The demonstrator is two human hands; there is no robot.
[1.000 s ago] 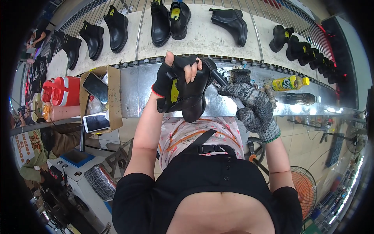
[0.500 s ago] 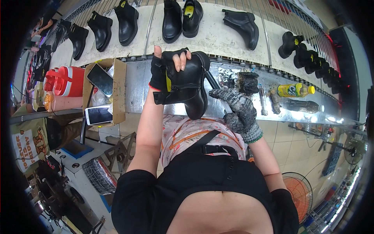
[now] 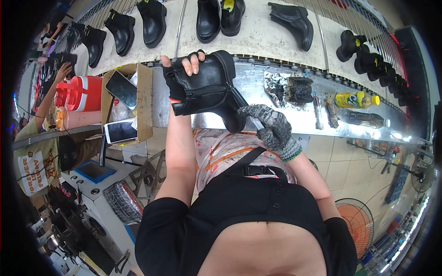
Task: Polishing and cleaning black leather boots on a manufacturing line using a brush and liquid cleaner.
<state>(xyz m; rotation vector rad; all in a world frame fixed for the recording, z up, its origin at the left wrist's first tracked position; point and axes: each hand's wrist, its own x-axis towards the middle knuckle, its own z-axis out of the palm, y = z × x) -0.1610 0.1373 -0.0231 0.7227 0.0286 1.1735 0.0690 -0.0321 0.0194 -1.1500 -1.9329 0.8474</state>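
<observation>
A black ankle boot (image 3: 202,85) with a side zip is held up over the metal ledge, lying on its side with the toe up and to the right. My left hand (image 3: 182,73), in a black fingerless glove, is closed round the boot from its upper left, with bare fingertips over the leather. My right hand (image 3: 271,129), in a grey knitted glove, grips a slim tool with a dark shaft (image 3: 239,98). Its far end meets the edge of the sole near the heel; the exact kind of tool cannot be made out.
Several black boots (image 3: 154,23) stand on the pale conveyor beyond. Right along the ledge (image 3: 251,78) are a blackened block (image 3: 299,89), a yellow-labelled bottle (image 3: 354,100) and a dark bottle (image 3: 368,119). Left are a cardboard box (image 3: 145,101) with phones, a red jug (image 3: 85,93) and a co-worker's arm (image 3: 50,94).
Boot, tool and both my hands have shifted left, and the boot has turned a little. A co-worker's arm now reaches up at the far left.
</observation>
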